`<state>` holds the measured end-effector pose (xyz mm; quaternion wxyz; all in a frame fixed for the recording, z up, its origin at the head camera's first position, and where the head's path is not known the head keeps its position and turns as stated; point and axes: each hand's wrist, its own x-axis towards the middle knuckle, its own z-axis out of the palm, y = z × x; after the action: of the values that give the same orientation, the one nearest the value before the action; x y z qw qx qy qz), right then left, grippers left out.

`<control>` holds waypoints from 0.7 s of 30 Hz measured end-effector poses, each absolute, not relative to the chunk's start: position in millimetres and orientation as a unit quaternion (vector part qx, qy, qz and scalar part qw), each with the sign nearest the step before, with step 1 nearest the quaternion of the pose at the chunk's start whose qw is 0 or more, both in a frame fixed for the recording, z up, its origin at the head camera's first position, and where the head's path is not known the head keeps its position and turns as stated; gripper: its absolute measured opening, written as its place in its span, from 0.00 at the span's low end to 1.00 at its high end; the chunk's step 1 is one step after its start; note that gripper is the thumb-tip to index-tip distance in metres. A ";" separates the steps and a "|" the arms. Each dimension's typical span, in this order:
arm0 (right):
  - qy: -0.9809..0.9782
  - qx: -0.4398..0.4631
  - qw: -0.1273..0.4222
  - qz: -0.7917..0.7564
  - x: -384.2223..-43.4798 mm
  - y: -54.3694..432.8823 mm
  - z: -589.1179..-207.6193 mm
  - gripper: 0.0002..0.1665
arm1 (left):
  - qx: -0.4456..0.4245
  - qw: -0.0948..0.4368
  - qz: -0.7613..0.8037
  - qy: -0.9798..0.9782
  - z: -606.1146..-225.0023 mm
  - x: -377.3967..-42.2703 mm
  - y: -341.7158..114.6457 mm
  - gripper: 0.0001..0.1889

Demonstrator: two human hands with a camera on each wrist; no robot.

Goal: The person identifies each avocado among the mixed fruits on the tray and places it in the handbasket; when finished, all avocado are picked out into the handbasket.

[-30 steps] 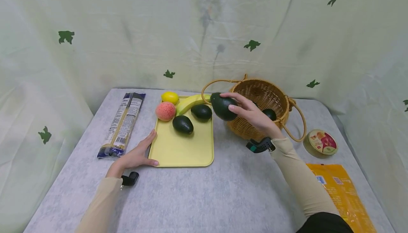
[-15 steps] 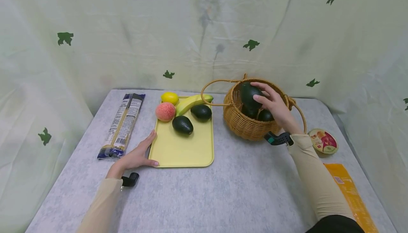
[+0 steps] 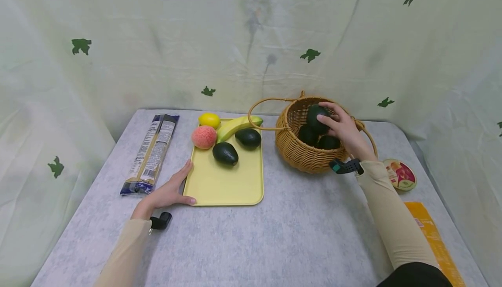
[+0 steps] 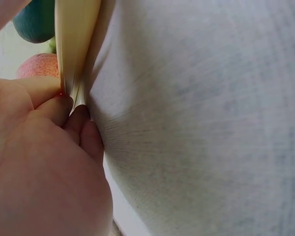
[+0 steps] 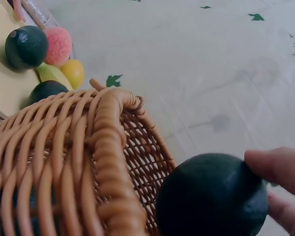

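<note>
Inside the mouth of the wicker basket (image 3: 300, 158), my right hand (image 3: 347, 134) holds a dark green avocado (image 3: 317, 116) between thumb and fingers. Two more avocados, one left (image 3: 307, 134) and one right (image 3: 328, 142), lie in the basket below it. The right wrist view shows the held avocado (image 5: 211, 196) beside the woven rim. My left hand (image 3: 168, 193) rests against the left edge of a yellow tray (image 3: 227, 189), fingers along the side and thumb at the near corner. On that tray lie two avocados (image 3: 225, 153), a banana (image 3: 234, 127), a peach (image 3: 204, 137) and a lemon (image 3: 209, 120).
Left of the tray lies a long blue-ended packet (image 3: 150, 156). A round tin (image 3: 401, 175) and an orange bag (image 3: 433, 234), partly covered by the right sleeve, are at the right. One basket handle (image 3: 266, 128) loops out over the tray's back right corner.
My right hand has carried the avocado rightward from beside the tray into the basket's mouth, then slightly further right and lower. The left hand and tray have stayed in place.
</note>
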<state>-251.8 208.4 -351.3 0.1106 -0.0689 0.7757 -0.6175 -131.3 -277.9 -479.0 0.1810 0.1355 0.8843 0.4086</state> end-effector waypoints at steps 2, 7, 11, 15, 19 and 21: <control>0.779 -0.068 0.114 -0.612 -254.5 205.6 -351.2 0.34 | 0.136 0.181 0.409 0.884 -479.1 -131.3 -278.0 0.61; 0.798 -0.068 0.117 -0.587 -262.1 195.9 -353.6 0.34 | 0.137 0.180 0.409 0.884 -479.9 -131.6 -278.3 0.61; 0.802 -0.065 0.121 -0.581 -267.6 186.1 -358.0 0.34 | 0.138 0.181 0.408 0.884 -480.0 -131.7 -278.7 0.61; 0.799 -0.058 0.126 -0.586 -272.3 177.8 -364.4 0.33 | 0.137 0.179 0.408 0.885 -480.4 -131.4 -278.4 0.61; 0.791 -0.051 0.134 -0.594 -275.2 173.4 -369.9 0.32 | 0.136 0.177 0.407 0.886 -480.1 -130.9 -277.5 0.61; 0.791 -0.052 0.134 -0.595 -275.7 172.4 -371.2 0.31 | 0.135 0.177 0.409 0.885 -480.1 -130.9 -277.2 0.61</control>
<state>-275.7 172.4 -371.2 0.1338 -0.0515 0.7905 -0.5954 -130.9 -277.2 -480.1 0.1768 0.1349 0.8852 0.4087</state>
